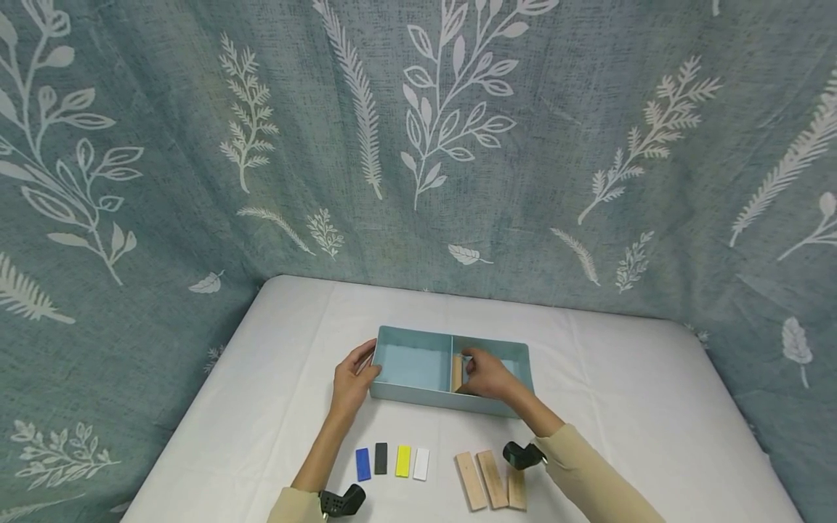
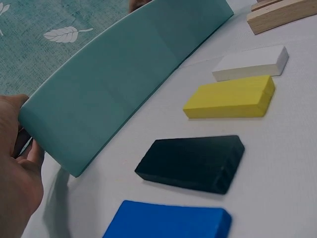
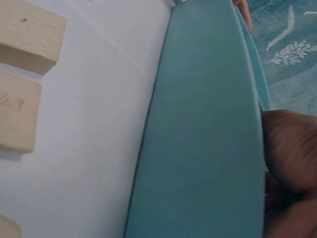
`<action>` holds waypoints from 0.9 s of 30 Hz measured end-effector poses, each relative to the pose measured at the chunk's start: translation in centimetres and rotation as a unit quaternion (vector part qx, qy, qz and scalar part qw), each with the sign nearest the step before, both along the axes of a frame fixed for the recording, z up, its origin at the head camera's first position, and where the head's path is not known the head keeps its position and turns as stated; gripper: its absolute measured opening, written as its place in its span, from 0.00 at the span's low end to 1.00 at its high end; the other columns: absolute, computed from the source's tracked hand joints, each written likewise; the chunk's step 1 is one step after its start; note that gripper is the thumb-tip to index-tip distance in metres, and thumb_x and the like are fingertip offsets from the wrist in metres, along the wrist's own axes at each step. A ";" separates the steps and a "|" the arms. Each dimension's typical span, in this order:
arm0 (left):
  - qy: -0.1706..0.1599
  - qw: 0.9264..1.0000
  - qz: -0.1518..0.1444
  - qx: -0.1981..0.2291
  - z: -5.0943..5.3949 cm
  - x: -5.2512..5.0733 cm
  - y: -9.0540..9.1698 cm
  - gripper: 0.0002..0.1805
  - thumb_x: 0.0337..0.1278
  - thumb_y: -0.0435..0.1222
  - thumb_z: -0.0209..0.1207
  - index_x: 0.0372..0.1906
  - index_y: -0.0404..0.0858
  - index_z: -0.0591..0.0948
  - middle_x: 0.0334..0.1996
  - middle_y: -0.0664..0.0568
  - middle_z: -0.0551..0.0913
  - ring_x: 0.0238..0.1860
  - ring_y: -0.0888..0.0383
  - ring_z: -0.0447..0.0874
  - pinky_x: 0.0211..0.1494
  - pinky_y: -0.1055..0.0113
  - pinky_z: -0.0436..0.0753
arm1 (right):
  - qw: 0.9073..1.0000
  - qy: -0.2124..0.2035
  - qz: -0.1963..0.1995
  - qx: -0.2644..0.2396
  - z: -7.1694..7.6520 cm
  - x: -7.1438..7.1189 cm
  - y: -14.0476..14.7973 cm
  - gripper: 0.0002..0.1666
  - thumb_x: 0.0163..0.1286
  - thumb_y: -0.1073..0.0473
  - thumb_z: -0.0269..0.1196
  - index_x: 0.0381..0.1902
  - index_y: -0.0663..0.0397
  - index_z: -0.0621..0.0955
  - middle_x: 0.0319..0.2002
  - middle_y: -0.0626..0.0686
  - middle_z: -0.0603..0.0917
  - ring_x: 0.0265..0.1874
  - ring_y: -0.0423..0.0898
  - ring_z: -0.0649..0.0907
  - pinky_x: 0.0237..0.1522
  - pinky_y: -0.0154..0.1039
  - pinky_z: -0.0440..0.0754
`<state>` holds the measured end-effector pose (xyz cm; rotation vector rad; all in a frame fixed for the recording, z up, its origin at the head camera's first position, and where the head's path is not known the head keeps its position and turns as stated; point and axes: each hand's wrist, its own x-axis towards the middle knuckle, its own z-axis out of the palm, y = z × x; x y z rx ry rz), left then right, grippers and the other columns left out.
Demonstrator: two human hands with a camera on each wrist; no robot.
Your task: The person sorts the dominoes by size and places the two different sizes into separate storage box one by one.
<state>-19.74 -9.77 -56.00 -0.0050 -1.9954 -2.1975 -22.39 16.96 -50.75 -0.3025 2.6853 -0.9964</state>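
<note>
Head view has the blue-green box [image 1: 431, 399] sitting well in from the edge of the white-covered table [image 1: 608, 428], a strip of cloth between its far side and the leafy curtain [image 1: 458, 240]. Left hand [image 1: 353, 375] has the box's left end pinched, thumb over the rim, fingers against the outer wall. Right hand [image 1: 489, 374] dips into the right compartment, thumb and index finger pinching a wooden block [image 1: 457, 374] upright beside the divider [image 1: 451, 363]; can't tell how the other fingers lie. Bare cloth spreads between the box's near wall and the blue [image 1: 362, 464], black [image 1: 381, 458], yellow [image 1: 402, 461] and white blocks [image 1: 421, 464]. Three more wooden pieces [image 1: 471, 481] lie closer to the right sleeve [image 1: 582, 465], slim gaps among them.
</note>
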 end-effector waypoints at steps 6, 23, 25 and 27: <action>-0.004 1.000 -0.003 0.003 -0.1 0.1 -0.1 0.27 0.56 0.19 0.56 0.64 0.28 0.74 0.65 0.38 0.73 0.68 0.45 0.69 0.66 0.69 0.72 | 1.000 0.012 -0.011 -0.020 1.2 1.1 1.2 0.51 0.46 0.63 0.80 0.65 0.73 0.69 0.41 0.60 0.79 0.33 0.47 0.78 0.35 0.43 0.81; 0.000 1.000 -0.004 0.000 -0.1 0.1 -0.2 0.28 0.56 0.20 0.56 0.64 0.29 0.74 0.65 0.39 0.73 0.69 0.46 0.67 0.65 0.72 0.72 | 0.995 0.057 0.001 -0.086 7.4 7.7 5.5 0.48 0.54 0.61 0.77 0.68 0.68 0.67 0.43 0.54 0.75 0.41 0.53 0.78 0.36 0.37 0.84; -0.001 1.000 -0.006 -0.001 -0.1 0.1 -0.2 0.28 0.56 0.20 0.56 0.64 0.29 0.74 0.66 0.39 0.72 0.69 0.46 0.67 0.65 0.73 0.72 | 0.994 0.051 0.006 -0.095 7.6 8.7 6.1 0.49 0.53 0.60 0.77 0.68 0.68 0.66 0.44 0.54 0.74 0.41 0.53 0.78 0.36 0.35 0.85; -0.001 1.000 -0.009 0.002 -0.1 0.1 -0.2 0.28 0.56 0.20 0.56 0.65 0.29 0.73 0.66 0.39 0.72 0.70 0.46 0.67 0.65 0.73 0.72 | 0.994 0.037 0.006 -0.104 7.6 9.7 6.6 0.49 0.53 0.60 0.78 0.69 0.67 0.66 0.45 0.55 0.74 0.42 0.53 0.78 0.36 0.35 0.85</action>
